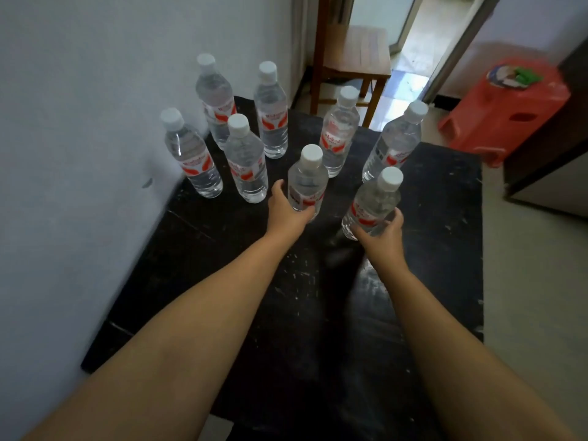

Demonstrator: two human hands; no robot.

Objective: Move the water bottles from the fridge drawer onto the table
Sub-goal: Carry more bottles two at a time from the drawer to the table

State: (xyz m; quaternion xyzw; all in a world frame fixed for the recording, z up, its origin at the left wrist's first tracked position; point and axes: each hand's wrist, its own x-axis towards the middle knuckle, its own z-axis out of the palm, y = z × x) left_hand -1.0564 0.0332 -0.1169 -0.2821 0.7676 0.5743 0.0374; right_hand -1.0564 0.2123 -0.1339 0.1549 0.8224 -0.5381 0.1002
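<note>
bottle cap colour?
White, on every water bottle; the head view shows it.

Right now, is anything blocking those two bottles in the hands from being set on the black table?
Nothing visible. The left hand and right hand each hold a clear plastic water bottle over bare black tabletop; six other bottles stand farther back.

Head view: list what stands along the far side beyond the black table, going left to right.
White wall → wooden chair → open doorway → red plastic stool.
</note>
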